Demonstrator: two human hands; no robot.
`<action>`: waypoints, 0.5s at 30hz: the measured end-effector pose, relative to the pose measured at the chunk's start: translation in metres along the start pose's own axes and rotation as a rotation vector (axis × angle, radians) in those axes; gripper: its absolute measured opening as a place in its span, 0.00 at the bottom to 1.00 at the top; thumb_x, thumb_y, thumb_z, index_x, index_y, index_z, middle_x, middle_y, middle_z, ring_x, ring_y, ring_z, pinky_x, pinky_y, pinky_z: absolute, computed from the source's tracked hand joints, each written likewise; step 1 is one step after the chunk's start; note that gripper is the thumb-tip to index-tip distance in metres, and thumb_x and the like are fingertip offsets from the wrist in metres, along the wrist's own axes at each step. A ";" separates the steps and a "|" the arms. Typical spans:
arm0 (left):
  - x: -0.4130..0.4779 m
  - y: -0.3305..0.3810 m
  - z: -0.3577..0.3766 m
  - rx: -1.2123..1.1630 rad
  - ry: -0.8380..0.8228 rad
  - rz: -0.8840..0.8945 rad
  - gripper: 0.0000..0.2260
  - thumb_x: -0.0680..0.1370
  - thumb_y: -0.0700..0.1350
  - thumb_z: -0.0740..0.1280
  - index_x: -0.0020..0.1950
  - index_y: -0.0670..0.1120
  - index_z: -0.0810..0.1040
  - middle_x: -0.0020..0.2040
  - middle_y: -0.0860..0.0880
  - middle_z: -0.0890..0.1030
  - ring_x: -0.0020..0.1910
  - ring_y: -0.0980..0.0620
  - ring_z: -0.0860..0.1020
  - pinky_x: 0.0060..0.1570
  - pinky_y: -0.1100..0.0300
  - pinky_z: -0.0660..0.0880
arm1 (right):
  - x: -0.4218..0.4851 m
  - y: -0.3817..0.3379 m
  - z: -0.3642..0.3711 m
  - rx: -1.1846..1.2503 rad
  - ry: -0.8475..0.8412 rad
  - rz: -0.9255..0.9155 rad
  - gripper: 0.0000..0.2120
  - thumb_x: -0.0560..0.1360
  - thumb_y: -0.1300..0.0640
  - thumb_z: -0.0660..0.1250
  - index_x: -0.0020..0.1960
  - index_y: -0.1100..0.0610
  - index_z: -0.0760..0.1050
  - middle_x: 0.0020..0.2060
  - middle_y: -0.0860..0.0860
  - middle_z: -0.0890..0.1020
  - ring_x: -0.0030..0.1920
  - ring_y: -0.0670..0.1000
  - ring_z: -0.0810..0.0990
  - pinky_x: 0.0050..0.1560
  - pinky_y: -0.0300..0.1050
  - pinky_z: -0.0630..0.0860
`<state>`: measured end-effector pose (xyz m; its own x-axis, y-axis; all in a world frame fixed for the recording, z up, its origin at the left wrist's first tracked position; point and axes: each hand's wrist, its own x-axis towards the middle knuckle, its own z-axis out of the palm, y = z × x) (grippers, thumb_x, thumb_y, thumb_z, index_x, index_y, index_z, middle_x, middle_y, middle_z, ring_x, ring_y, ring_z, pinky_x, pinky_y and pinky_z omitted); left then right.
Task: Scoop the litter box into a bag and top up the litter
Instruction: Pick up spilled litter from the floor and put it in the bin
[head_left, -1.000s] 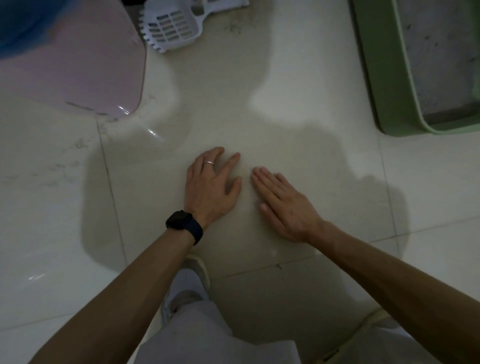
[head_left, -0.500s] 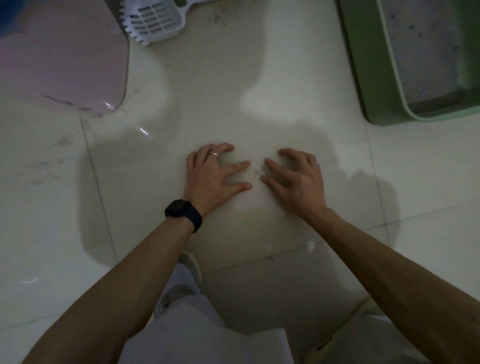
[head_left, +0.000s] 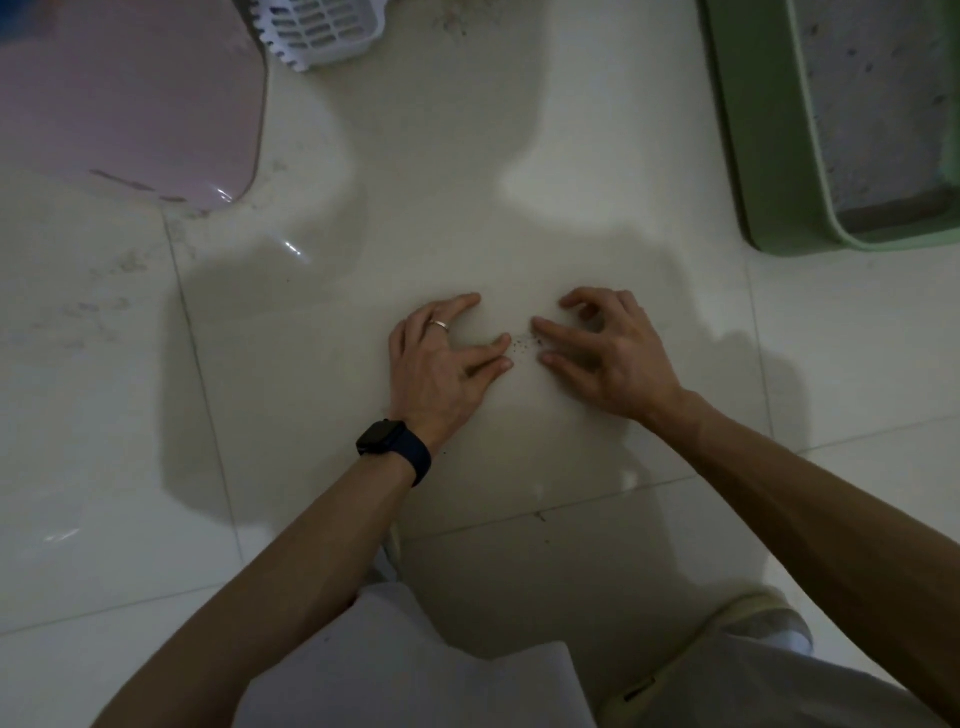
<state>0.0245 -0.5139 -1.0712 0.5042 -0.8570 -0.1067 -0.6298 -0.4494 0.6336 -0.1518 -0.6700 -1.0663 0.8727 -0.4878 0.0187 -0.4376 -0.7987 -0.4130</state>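
Two bare hands rest their fingertips on the glossy white tiled floor (head_left: 467, 182), with a small scatter of dark litter grains (head_left: 522, 343) between them. The left hand (head_left: 441, 364) lies spread and holds nothing. The right hand (head_left: 608, 353) has its fingers bent like a rake and is also empty. The green plastic litter box (head_left: 748, 130), with grey litter inside, stands well apart at the upper right. The white slotted plastic scoop (head_left: 322, 31) lies at the top edge. The fingertips should probably close in slowly, kept low on the tile, so the grains gather into one heap and do not roll away.
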 end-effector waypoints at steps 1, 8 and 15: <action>0.001 0.000 0.000 -0.001 -0.001 -0.012 0.05 0.72 0.60 0.72 0.47 0.64 0.85 0.68 0.57 0.74 0.66 0.49 0.67 0.68 0.52 0.60 | 0.002 0.000 0.001 0.008 0.018 0.007 0.14 0.77 0.42 0.69 0.60 0.45 0.82 0.59 0.53 0.77 0.51 0.55 0.75 0.51 0.54 0.75; 0.003 0.009 0.011 0.005 0.069 -0.074 0.06 0.72 0.63 0.71 0.44 0.64 0.85 0.66 0.58 0.75 0.65 0.51 0.67 0.68 0.55 0.58 | 0.009 -0.002 0.010 0.054 0.123 -0.046 0.08 0.78 0.48 0.70 0.53 0.49 0.85 0.52 0.51 0.82 0.44 0.54 0.77 0.41 0.50 0.76; 0.003 0.011 0.019 0.054 0.145 0.005 0.04 0.73 0.59 0.73 0.42 0.61 0.86 0.61 0.55 0.78 0.60 0.47 0.72 0.62 0.54 0.60 | 0.006 -0.006 0.014 0.114 0.154 -0.011 0.07 0.77 0.50 0.71 0.51 0.50 0.86 0.49 0.49 0.83 0.44 0.53 0.77 0.41 0.47 0.75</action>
<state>0.0080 -0.5261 -1.0792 0.5788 -0.8154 0.0105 -0.6611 -0.4616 0.5916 -0.1406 -0.6637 -1.0763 0.8303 -0.5342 0.1591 -0.3929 -0.7634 -0.5126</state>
